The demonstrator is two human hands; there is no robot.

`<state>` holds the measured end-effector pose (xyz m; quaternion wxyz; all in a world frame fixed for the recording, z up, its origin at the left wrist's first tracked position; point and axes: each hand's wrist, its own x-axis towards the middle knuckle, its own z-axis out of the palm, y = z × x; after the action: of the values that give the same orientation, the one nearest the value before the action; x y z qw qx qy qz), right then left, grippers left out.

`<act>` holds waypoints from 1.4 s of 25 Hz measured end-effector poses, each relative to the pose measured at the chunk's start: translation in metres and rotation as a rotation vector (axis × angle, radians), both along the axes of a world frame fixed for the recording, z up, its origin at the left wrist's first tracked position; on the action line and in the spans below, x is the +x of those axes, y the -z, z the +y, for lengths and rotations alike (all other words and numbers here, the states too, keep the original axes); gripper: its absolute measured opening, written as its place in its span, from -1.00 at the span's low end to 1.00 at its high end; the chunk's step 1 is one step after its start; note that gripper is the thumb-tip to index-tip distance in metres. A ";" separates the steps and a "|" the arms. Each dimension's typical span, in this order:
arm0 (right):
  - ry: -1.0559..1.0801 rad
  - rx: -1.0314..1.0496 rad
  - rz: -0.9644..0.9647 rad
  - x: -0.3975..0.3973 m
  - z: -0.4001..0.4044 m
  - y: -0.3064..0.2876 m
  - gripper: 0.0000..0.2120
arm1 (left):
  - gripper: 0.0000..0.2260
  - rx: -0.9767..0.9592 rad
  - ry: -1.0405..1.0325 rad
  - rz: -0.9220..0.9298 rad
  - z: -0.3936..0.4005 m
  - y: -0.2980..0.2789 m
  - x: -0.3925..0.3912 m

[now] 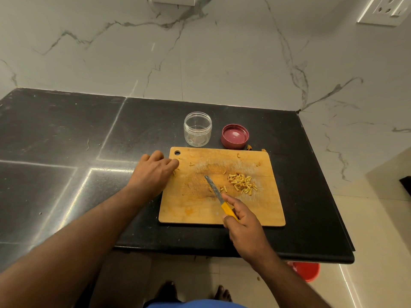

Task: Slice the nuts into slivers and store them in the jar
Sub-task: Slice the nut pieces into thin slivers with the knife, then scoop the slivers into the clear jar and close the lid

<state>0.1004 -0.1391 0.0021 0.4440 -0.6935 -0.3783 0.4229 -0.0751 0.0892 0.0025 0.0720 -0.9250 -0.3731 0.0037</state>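
A wooden cutting board (200,210) lies on the black counter. A pile of nut slivers (242,183) sits on its right half, with a few stray bits near the board's top edge. My right hand (242,221) grips the yellow handle of a knife (214,190), whose blade points up-left and lies just left of the pile. My left hand (155,172) rests at the board's left edge with curled fingers touching the wood; whether it pinches a bit is hidden. An empty clear jar (197,128) stands behind the board, its maroon lid (234,136) upside down beside it.
Two nut scraps (249,147) lie on the black counter (66,152) just behind the board's far right corner. The counter's front edge runs close below the board. A marble wall stands behind. A red bucket (307,271) sits on the floor at the right.
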 end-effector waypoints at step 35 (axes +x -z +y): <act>-0.198 -0.021 -0.689 0.037 0.028 -0.012 -0.50 | 0.01 -0.683 -0.524 -0.852 0.006 -0.029 0.091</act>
<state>0.1377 -0.1112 0.0145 0.2399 -0.7599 -0.5669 0.2090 0.0156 0.0951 0.0317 -0.3882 -0.6932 -0.5622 -0.2296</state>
